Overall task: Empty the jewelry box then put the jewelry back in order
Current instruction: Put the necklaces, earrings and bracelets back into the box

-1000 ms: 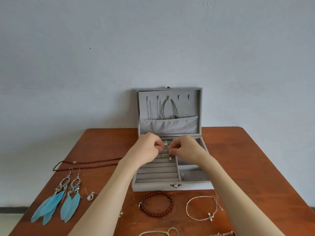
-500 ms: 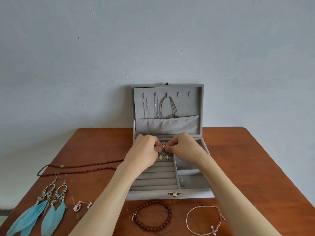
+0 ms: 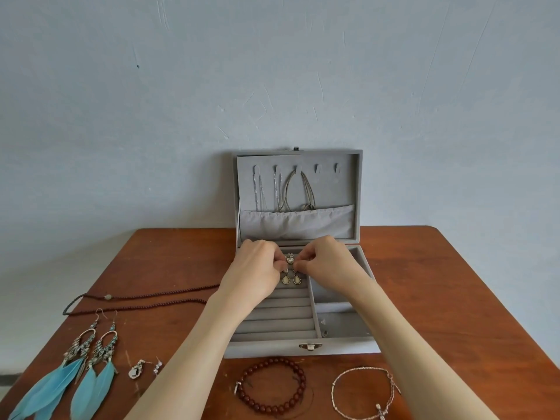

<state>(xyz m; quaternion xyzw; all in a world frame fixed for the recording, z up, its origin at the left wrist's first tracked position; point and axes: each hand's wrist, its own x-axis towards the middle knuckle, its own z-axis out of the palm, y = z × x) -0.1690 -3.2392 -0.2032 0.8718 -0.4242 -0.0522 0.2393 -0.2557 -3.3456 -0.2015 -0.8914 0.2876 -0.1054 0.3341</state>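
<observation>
An open grey jewelry box (image 3: 303, 348) stands at the table's middle, its lid upright with thin chains (image 3: 280, 189) hanging from hooks. My left hand (image 3: 257, 269) and my right hand (image 3: 325, 263) meet over the ring rolls at the back of the tray. Their fingertips pinch a pair of small drop earrings (image 3: 291, 278) with pale teardrop stones, which hang down onto the rolls. A small silver ornament (image 3: 290, 258) sits between the fingertips.
On the wooden table (image 3: 439, 298) lie blue feather earrings (image 3: 75, 377), a dark bead necklace (image 3: 136, 301), small silver earrings (image 3: 142, 367), a red-brown bead bracelet (image 3: 271, 386) and a thin silver bracelet (image 3: 363, 395). A grey wall rises right behind the box.
The view has shifted, so the box looks nearer and lower in the frame. Both hands stay together over the ring rolls, and the teardrop earrings now hang plainly below the fingertips.
</observation>
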